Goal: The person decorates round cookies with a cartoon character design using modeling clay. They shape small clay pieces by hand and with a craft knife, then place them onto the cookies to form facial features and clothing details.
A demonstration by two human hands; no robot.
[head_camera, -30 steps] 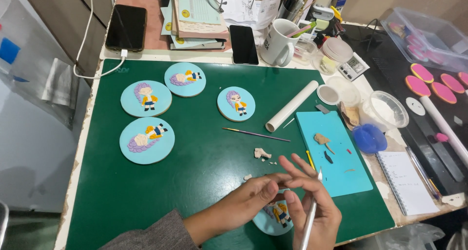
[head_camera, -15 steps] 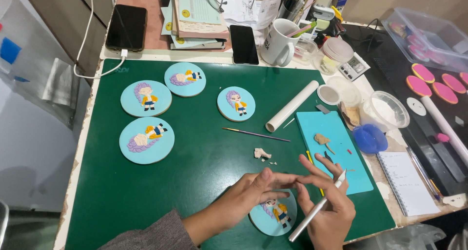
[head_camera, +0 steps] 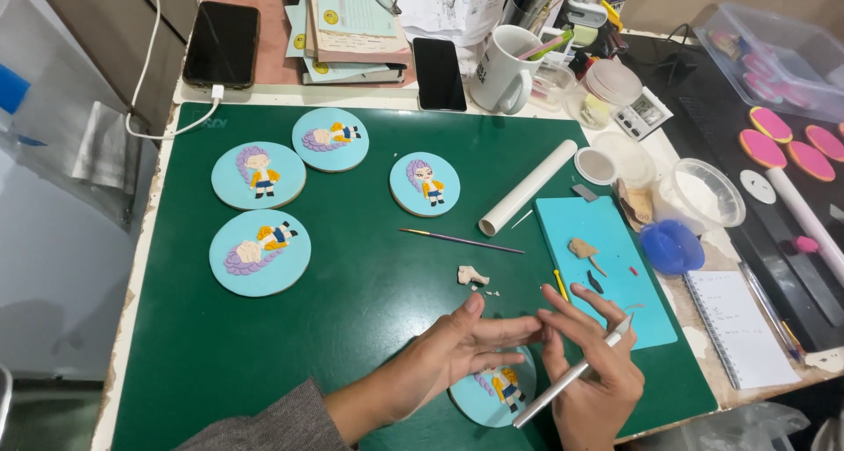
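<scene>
My left hand hovers over a round light-blue disc bearing a small purple-haired figure, fingers stretched toward my right hand. My right hand grips a slim white modelling tool and its fingertips meet those of the left; whether a tiny bit of material is pinched there cannot be told. A beige clay lump lies on the green cutting mat just beyond my hands. A thin purple brush lies farther back.
Several finished blue discs lie on the mat's left and middle. A white rolling pin, a blue work sheet with clay scraps, a blue bowl, a notepad, a mug and two phones surround the mat.
My right hand has tipped the white tool from nearly upright to a diagonal, its tip pointing up and right. Both hands shifted slightly; the disc beneath them shows more.
</scene>
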